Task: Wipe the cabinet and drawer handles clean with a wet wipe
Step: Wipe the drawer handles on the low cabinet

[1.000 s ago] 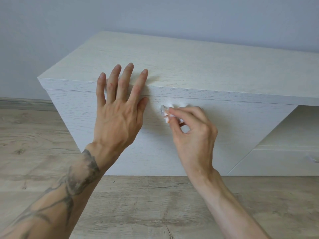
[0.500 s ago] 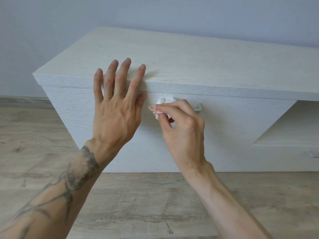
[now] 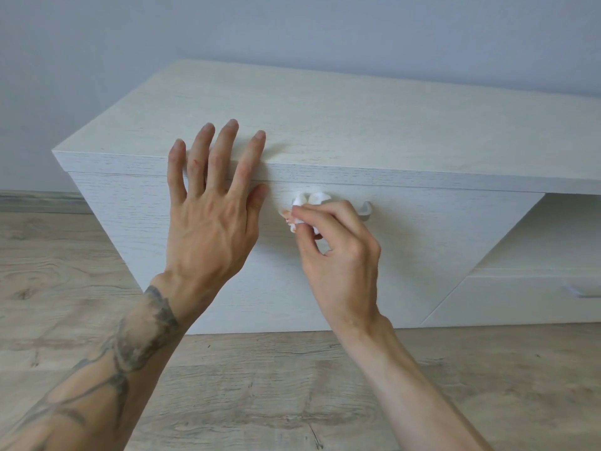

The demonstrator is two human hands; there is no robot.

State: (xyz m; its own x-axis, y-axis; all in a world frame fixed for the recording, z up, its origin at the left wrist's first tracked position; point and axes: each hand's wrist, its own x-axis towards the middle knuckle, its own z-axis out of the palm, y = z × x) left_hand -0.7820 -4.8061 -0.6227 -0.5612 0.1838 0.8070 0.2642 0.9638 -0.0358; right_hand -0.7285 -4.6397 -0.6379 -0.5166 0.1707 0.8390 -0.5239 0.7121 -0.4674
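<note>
A low whitewashed wooden cabinet [image 3: 357,125] stands against the wall. My right hand [image 3: 338,252] pinches a crumpled white wet wipe [image 3: 309,200] around the left part of the cabinet door's pale handle [image 3: 367,208]; only the handle's right end shows. The wipe's lower edge carries an orange-brown smudge. My left hand [image 3: 211,209] lies flat with spread, straight fingers on the door front, its fingertips reaching over the cabinet's top edge. A second handle [image 3: 582,292] sits on the drawer at the lower right.
The cabinet has an open shelf niche [image 3: 559,229] on the right, above the lower drawer. A light wood-grain floor [image 3: 292,385] runs in front, and a pale grey wall [image 3: 292,34] stands behind.
My right hand has slid the wipe leftward along the handle, uncovering the handle's right end. My left hand stays pressed flat on the door. The view has shifted slightly.
</note>
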